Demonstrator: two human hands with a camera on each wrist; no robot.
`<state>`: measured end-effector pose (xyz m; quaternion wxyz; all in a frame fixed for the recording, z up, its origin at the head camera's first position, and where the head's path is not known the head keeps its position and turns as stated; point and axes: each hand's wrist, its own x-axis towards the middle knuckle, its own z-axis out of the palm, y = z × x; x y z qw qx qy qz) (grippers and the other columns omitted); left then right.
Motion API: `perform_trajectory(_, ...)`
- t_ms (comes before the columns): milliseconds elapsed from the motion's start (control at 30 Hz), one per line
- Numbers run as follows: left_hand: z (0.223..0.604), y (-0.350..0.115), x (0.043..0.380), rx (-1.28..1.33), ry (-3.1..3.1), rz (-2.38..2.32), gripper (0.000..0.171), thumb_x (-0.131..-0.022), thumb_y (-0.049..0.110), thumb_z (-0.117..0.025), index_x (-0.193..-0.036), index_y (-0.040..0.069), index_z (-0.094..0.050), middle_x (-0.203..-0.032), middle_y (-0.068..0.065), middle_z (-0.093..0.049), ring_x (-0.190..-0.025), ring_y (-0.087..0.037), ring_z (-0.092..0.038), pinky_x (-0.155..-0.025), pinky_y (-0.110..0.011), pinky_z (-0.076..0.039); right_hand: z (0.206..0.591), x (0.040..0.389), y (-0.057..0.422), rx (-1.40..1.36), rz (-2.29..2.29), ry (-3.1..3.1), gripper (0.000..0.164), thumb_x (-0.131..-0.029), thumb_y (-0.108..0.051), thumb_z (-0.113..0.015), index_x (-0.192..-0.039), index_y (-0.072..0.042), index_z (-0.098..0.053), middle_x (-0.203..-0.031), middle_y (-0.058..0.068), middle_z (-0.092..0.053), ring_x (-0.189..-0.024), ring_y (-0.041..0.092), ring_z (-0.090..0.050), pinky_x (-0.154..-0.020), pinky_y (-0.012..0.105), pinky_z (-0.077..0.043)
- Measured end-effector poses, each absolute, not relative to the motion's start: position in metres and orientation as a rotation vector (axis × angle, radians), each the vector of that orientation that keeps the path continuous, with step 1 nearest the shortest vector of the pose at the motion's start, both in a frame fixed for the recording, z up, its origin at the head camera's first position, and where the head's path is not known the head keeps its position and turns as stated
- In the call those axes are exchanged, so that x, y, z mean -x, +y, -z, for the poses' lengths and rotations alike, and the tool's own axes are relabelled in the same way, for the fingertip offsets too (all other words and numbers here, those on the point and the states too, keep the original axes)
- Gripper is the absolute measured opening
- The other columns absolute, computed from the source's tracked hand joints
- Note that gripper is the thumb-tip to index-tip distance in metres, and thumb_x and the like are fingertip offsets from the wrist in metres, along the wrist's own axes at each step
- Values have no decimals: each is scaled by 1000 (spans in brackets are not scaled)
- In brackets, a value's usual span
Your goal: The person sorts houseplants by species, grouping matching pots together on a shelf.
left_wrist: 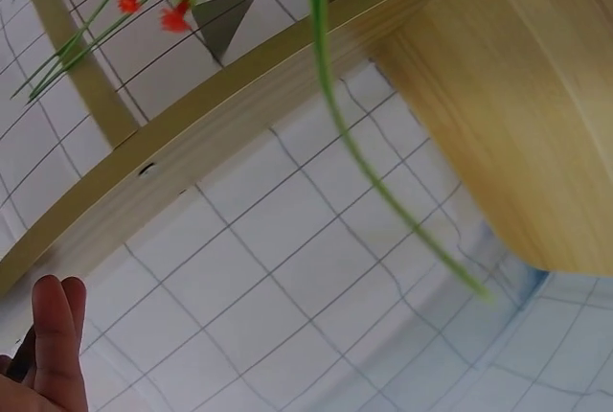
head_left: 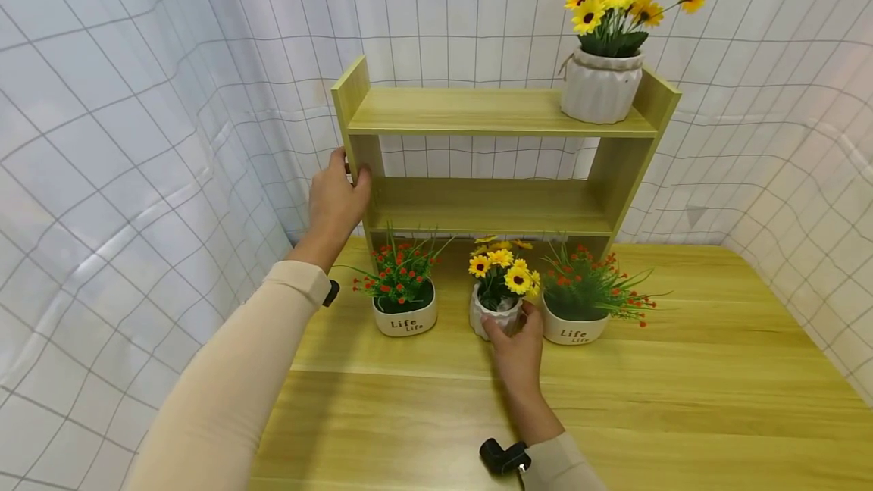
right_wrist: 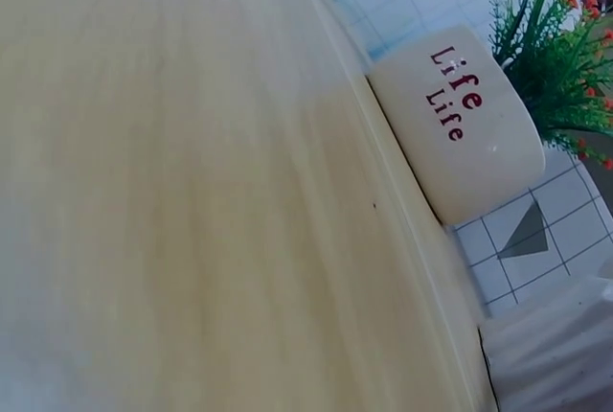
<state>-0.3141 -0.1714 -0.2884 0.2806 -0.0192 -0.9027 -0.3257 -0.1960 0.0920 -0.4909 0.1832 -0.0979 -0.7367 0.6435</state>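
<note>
Right hand (head_left: 521, 358) pinches yellow-flower pot (head_left: 504, 318) between left planter (head_left: 405, 321) and right planter (head_left: 574, 330); left hand (head_left: 337, 199) grips shelf side (head_left: 351, 89). I cannot tell if base touches tabletop (head_left: 716, 370). Sideways drift may knock right planter.

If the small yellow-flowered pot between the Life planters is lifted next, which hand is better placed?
Likely the right hand: it holds that pot between thumb and fingers. The left hand is farther off, gripping the side of the wooden shelf.

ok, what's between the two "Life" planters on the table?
A white pot of yellow flowers, gripped by the right hand. The head view shows it.
</note>
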Motion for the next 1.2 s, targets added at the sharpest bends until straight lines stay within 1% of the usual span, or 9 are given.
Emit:
perform_trajectory(100,283,-171,315,68,-2394,871,50,-101,35,-48,-141,5,-47,-118,-22,-67,-98,-39,-67,-78,-51,-53,491,198,89,259,-1832,-2050,73,-83,-11,-80,-139,8,-37,-141,26,-41,-136,37,-37,-112,50,-29)
perform_trajectory(233,276,-170,315,83,-2369,852,48,-101,34,-47,-140,5,-48,-117,-22,-67,-101,-41,-66,-81,-52,-52,490,201,86,264,-1823,-2050,77,-81,-10,-80,-141,8,-35,-142,27,-40,-135,38,-37,-111,50,-30)
perform_trajectory(333,273,-170,314,87,-2370,820,45,-102,31,-46,-137,3,-49,-115,-25,-67,-102,-45,-65,-82,-55,-51,490,203,84,279,-1812,-2058,79,-81,-10,-81,-142,7,-34,-142,27,-40,-134,39,-38,-110,52,-31)
perform_trajectory(467,272,-171,314,80,-2373,785,39,-102,26,-47,-132,1,-50,-108,-29,-67,-98,-50,-64,-78,-58,-50,492,206,81,279,-1811,-2066,81,-80,-11,-81,-143,4,-33,-142,25,-40,-134,38,-38,-109,52,-31)
perform_trajectory(733,275,-168,315,83,-2354,763,31,-101,23,-49,-120,-2,-53,-104,-32,-67,-94,-51,-65,-73,-59,-51,494,210,80,304,-1785,-2081,82,-80,-15,-83,-144,3,-34,-141,24,-42,-133,37,-40,-109,51,-32)
perform_trajectory(833,275,-166,314,77,-2363,764,31,-102,23,-49,-120,-2,-53,-104,-32,-66,-95,-51,-65,-74,-58,-51,495,211,81,315,-1791,-2075,81,-80,-15,-81,-144,3,-35,-143,24,-43,-134,36,-40,-109,51,-32)
perform_trajectory(967,273,-164,314,69,-2379,764,33,-102,23,-48,-124,-2,-52,-107,-32,-66,-98,-50,-64,-78,-58,-51,496,212,84,314,-1807,-2068,80,-82,-15,-79,-147,1,-35,-146,20,-42,-136,33,-39,-111,48,-31)
perform_trajectory(1200,271,-165,314,61,-2364,764,33,-102,22,-50,-124,-2,-53,-108,-31,-66,-99,-50,-64,-79,-58,-50,494,215,84,236,-1832,-2036,80,-83,-9,-76,-150,1,-33,-149,20,-40,-138,34,-37,-112,50,-30)
